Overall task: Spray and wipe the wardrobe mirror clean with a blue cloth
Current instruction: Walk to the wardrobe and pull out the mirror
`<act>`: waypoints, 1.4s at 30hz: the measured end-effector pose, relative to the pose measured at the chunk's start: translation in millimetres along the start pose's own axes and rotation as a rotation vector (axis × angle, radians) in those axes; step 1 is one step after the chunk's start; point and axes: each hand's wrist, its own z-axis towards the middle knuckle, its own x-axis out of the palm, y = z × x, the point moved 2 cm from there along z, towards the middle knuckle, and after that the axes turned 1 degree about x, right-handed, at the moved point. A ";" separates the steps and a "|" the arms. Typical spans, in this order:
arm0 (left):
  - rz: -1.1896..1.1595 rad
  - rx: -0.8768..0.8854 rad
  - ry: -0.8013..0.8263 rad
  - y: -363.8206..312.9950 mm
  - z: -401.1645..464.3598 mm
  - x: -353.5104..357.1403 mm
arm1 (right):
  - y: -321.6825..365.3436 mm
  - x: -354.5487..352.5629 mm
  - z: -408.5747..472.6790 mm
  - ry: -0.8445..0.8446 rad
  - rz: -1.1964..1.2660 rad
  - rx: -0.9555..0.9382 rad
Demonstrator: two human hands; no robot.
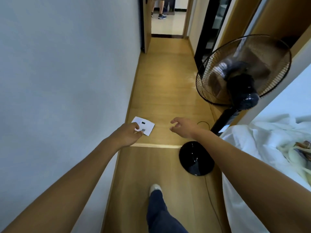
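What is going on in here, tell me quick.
A person is walking down a narrow room between a wall and a bed, both arms out in front. The left hand pinches a white slip of paper; the right hand is open with fingers loosely spread and holds nothing. A black pedestal fan stands on the right beside the bed. No blue cloth or spray bottle shows, and no cleaning has begun. Someone else's legs show through the far doorway.

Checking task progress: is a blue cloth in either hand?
No: the left hand pinches a white paper, and the right hand holds nothing.
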 end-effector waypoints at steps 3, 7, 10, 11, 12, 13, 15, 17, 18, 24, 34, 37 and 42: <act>-0.009 -0.022 0.019 7.5 64.0 -20.6 | 12.4 -22.2 61.4 0.004 0.003 -0.011; -0.012 -0.026 0.033 7.4 151.9 -57.0 | 29.5 -58.8 141.9 0.018 0.033 0.005; -0.023 -0.006 0.018 3.3 207.4 -80.7 | 37.5 -79.7 194.7 0.010 0.045 0.015; -0.022 0.000 0.027 2.6 224.1 -87.2 | 40.0 -85.8 211.4 0.013 0.040 0.020; -0.018 0.007 0.045 2.2 240.1 -93.4 | 42.5 -91.5 227.7 0.020 0.039 0.028; -0.012 0.011 0.066 3.0 252.4 -97.0 | 44.3 -95.3 240.2 0.027 0.037 0.034; -0.010 0.021 0.094 5.3 285.4 -107.5 | 50.2 -105.2 272.3 0.036 0.032 0.049; -0.008 0.033 0.119 8.1 321.6 -118.8 | 55.5 -113.8 306.9 0.043 0.037 0.069; -0.004 0.040 0.132 8.9 337.3 -123.4 | 57.6 -116.4 321.4 0.048 0.041 0.074; 0.036 0.118 0.180 12.8 475.8 -170.7 | 77.2 -149.2 432.7 -0.011 0.115 0.137; 0.043 0.272 0.226 -29.6 660.5 -252.8 | 98.6 -242.0 557.4 -0.157 0.219 0.256; 0.024 0.319 0.236 -55.1 700.7 -262.2 | 86.9 -277.7 579.0 -0.235 0.242 0.286; -0.026 0.377 0.268 -103.3 768.1 -263.4 | 54.6 -332.1 611.4 -0.327 0.320 0.336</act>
